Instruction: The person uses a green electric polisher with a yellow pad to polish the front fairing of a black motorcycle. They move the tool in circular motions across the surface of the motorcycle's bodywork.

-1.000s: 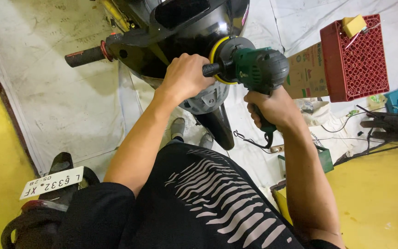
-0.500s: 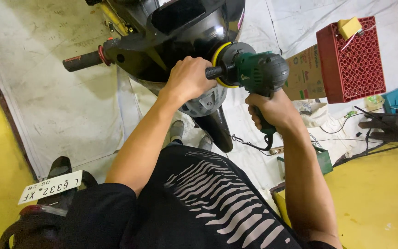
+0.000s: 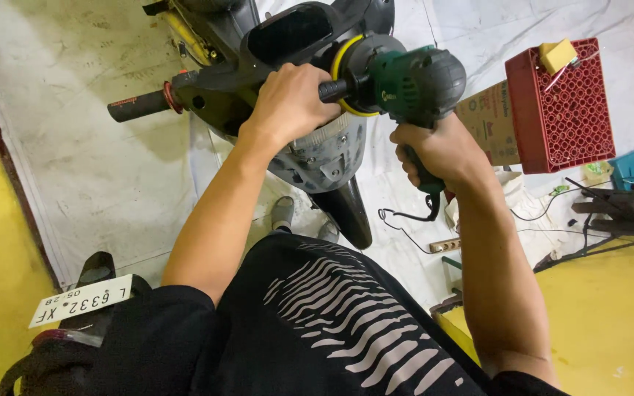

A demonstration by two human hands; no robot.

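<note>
While the green polishing tool (image 3: pixel 412 77) sits up high in the middle of the view, its round yellow pad (image 3: pixel 340 73) presses flat against the dark front of a scooter (image 3: pixel 288 44). The tool looks heavy and hard, with a fat body, so it likely needs two hands to stay steady. It has two good places to hold: a black side bar (image 3: pixel 334 90) that sticks out to the left, and a long grip under the body.

The left hand (image 3: pixel 291 103) is wrapped tight around the side bar. The right hand (image 3: pixel 442 150) is closed tight around the lower grip, on the near side of the tool. A thin black cord (image 3: pixel 405 217) hangs down from the grip toward the floor.

The scooter's shiny cover looks smooth and maybe slippery, so the pad could slide on it. A handlebar (image 3: pixel 141 106) with a dark rubber end pokes out to the left. Under the scooter lies a white sheet (image 3: pixel 82 154) on the floor.

To the right stands a red crate (image 3: pixel 559 110) with a yellow sponge (image 3: pixel 558 55) on top. A brown cardboard piece (image 3: pixel 489 128) leans just beside the crate. Near the left edge, a white number plate (image 3: pixel 78 301) shows on the back of another bike. The floor (image 3: pixel 610 323) at the near right is yellow.
</note>
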